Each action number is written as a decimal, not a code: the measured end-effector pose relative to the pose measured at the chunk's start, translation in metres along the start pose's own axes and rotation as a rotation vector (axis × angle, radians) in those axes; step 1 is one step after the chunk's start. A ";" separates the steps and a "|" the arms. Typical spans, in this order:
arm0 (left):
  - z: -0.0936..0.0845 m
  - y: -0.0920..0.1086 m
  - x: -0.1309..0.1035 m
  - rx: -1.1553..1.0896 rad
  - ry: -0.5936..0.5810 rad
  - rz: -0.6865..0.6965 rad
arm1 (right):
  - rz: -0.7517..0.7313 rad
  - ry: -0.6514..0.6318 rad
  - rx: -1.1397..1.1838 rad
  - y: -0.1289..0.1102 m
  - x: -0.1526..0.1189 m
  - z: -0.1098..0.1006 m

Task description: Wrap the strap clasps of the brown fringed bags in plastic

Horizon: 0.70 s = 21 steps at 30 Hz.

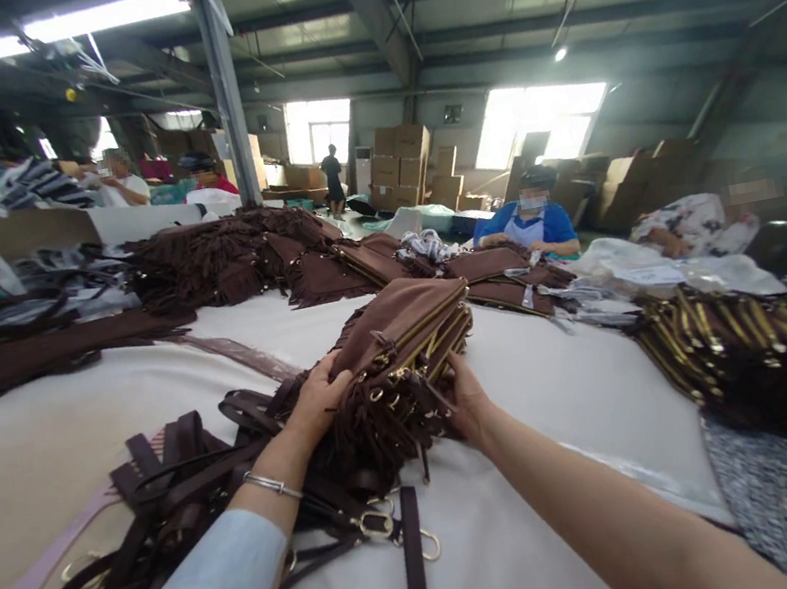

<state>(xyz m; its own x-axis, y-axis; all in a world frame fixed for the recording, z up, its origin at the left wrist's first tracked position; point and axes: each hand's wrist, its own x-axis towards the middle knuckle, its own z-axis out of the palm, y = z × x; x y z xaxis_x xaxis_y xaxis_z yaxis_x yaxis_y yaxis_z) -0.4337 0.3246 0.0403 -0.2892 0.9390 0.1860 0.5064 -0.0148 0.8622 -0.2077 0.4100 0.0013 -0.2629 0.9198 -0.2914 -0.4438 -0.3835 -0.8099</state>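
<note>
A stack of brown fringed bags [403, 323] with gold zippers is held between my two hands over the pale table. My left hand [320, 396] grips its left side, thumb on top and fingers hidden underneath. On the right, my right hand [467, 398] is closed round the stack's lower right side, its fingertips partly hidden. Fringe and gold rings hang along the near side. Brown straps [188, 473] with gold clasps lie in a tangle under and beside my left forearm.
Brown bags [234, 252] are heaped across the table's far side. A row of zippered bags [759, 342] lies at the right. A pink strip [46, 569] is at the left. A person in blue [530, 225] sits opposite; others are farther back.
</note>
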 end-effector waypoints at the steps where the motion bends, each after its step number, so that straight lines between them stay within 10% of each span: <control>1: -0.001 0.002 -0.001 -0.033 -0.031 0.012 | 0.014 0.029 0.031 0.001 -0.009 -0.005; 13: 0.033 0.062 -0.046 -0.145 -0.425 0.119 | 0.106 0.208 0.274 0.004 -0.188 -0.095; 21: 0.071 0.103 -0.109 -0.124 -0.482 0.179 | 0.071 0.276 0.227 -0.009 -0.252 -0.137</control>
<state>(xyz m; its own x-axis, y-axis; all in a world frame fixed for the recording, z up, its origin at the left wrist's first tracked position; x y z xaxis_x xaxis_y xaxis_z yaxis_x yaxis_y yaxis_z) -0.2926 0.2445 0.0753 0.2144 0.9691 0.1222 0.4054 -0.2021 0.8915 -0.0199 0.1937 0.0125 -0.0724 0.8662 -0.4945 -0.6194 -0.4276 -0.6584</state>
